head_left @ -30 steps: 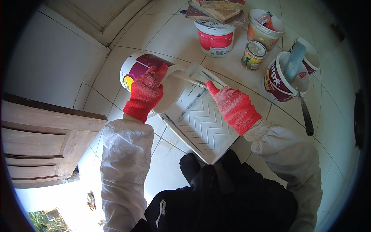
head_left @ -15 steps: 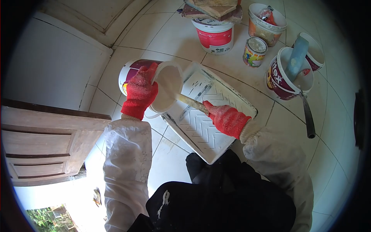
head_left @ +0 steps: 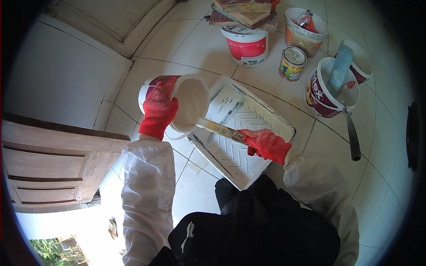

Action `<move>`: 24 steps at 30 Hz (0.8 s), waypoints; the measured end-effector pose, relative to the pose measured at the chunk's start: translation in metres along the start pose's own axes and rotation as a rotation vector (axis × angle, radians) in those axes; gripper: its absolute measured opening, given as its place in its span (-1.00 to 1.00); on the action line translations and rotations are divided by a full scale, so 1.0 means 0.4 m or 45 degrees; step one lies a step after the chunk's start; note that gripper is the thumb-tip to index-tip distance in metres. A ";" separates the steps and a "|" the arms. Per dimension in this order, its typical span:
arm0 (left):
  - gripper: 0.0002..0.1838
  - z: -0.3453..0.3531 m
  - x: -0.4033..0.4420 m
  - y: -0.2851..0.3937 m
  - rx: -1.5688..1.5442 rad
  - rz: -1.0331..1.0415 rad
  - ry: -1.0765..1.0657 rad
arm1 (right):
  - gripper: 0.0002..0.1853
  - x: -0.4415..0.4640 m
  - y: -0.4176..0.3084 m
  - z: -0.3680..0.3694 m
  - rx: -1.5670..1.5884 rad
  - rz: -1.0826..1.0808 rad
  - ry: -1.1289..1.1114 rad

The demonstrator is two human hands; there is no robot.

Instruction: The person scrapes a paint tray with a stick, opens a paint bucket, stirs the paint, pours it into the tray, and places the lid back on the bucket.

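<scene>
My left hand [head_left: 159,107], in a red glove, grips the rim of a white and maroon paint bucket [head_left: 148,91]. The bucket is tipped on its side, its mouth facing right over the edge of a white paint tray [head_left: 262,116]. Pale paint coats the bucket's inside. My right hand [head_left: 268,145], also red-gloved, is wrapped round a wooden stick [head_left: 224,131] held above the tray. The stick's paint-covered end is at the lower part of the bucket's rim; whether it touches I cannot tell. The tray has a ridged slope and white paint with dark smears.
Wood blocks [head_left: 246,13] lie on a red-labelled bucket [head_left: 246,48] at the back. A small paint can [head_left: 293,63], an orange-stained bucket [head_left: 306,37] and a maroon bucket [head_left: 317,95] holding a blue roller [head_left: 341,68] stand to the right. A wooden door [head_left: 57,166] is at the left.
My right hand has shifted slightly right and down, and the stick's end has moved down to the bucket's lower rim. My left hand still grips the tipped bucket.
</scene>
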State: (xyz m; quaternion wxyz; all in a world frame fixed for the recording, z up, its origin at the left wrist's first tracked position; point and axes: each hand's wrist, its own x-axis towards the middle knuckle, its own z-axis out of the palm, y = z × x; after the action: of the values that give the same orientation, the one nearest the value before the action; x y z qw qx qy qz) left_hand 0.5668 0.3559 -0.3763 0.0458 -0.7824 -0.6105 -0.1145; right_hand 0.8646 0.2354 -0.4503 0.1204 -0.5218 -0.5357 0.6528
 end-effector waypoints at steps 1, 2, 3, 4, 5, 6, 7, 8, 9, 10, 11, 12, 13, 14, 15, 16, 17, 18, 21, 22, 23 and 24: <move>-0.37 -0.006 -0.001 -0.002 -0.004 -0.002 0.005 | -0.56 -0.008 0.000 -0.003 0.007 0.011 0.007; -0.37 -0.012 -0.001 -0.005 -0.012 -0.042 -0.012 | -0.56 -0.014 -0.001 -0.006 0.013 0.021 0.015; -0.38 -0.015 -0.001 -0.009 -0.019 -0.084 -0.028 | -0.56 -0.021 0.000 -0.008 0.003 0.020 0.017; -0.38 -0.014 0.000 -0.011 -0.024 -0.089 -0.020 | -0.56 -0.028 0.002 -0.012 0.021 0.014 0.016; -0.38 -0.012 0.002 -0.012 -0.020 -0.096 -0.023 | -0.56 -0.035 0.002 -0.014 0.040 0.009 0.016; -0.38 -0.011 0.003 -0.013 -0.016 -0.105 -0.025 | -0.55 -0.043 0.001 -0.016 0.068 0.030 0.019; -0.38 -0.011 0.005 -0.016 -0.020 -0.110 -0.019 | -0.55 -0.053 -0.003 -0.018 0.059 0.029 0.019; -0.38 -0.012 0.009 -0.016 -0.039 -0.114 -0.045 | -0.55 -0.065 -0.009 -0.019 0.085 0.022 0.033; -0.38 -0.014 0.011 -0.016 -0.059 -0.116 -0.070 | -0.55 -0.078 -0.014 -0.021 0.111 0.014 0.048; -0.38 -0.016 0.012 -0.015 -0.062 -0.118 -0.064 | -0.55 -0.089 -0.016 -0.025 0.105 0.012 0.051; -0.39 -0.022 0.014 -0.012 -0.079 -0.130 -0.072 | -0.56 -0.101 -0.018 -0.029 0.128 0.017 0.049; -0.39 -0.027 0.016 -0.009 -0.096 -0.143 -0.083 | -0.56 -0.113 -0.021 -0.033 0.152 0.022 0.046; -0.39 -0.034 0.016 -0.007 -0.101 -0.144 -0.077 | -0.56 -0.124 -0.024 -0.037 0.145 0.022 0.050; -0.40 -0.039 0.017 -0.004 -0.119 -0.138 -0.092 | -0.56 -0.135 -0.027 -0.040 0.145 0.020 0.058; -0.41 -0.043 0.018 -0.004 -0.135 -0.132 -0.106 | -0.56 -0.146 -0.031 -0.045 0.145 0.017 0.065; -0.41 -0.040 0.018 -0.008 -0.138 -0.134 -0.103 | -0.56 -0.158 -0.037 -0.051 0.141 0.017 0.066; -0.41 -0.037 0.018 -0.009 -0.132 -0.106 -0.073 | -0.56 -0.174 -0.044 -0.060 0.159 0.009 0.085; -0.41 -0.034 0.019 -0.011 -0.126 -0.079 -0.043 | -0.56 -0.191 -0.049 -0.069 0.177 0.002 0.103; -0.42 -0.044 0.019 -0.007 -0.171 -0.111 -0.079 | -0.56 -0.250 -0.062 -0.098 0.146 0.086 0.171; -0.42 -0.042 0.020 -0.007 -0.175 -0.111 -0.079 | -0.56 -0.269 -0.063 -0.108 0.143 0.089 0.173; -0.41 -0.041 0.021 -0.008 -0.171 -0.134 -0.089 | -0.56 -0.288 -0.062 -0.116 0.144 0.102 0.202; -0.40 -0.040 0.022 -0.008 -0.166 -0.158 -0.098 | -0.55 -0.303 -0.058 -0.123 0.144 0.113 0.230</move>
State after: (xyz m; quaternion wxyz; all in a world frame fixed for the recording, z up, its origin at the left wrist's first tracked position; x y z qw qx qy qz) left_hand 0.5636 0.3616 -0.3589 -0.0358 -0.7482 -0.6503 -0.1264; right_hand 0.9469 0.1862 -0.3586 0.1684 -0.5942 -0.4613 0.6370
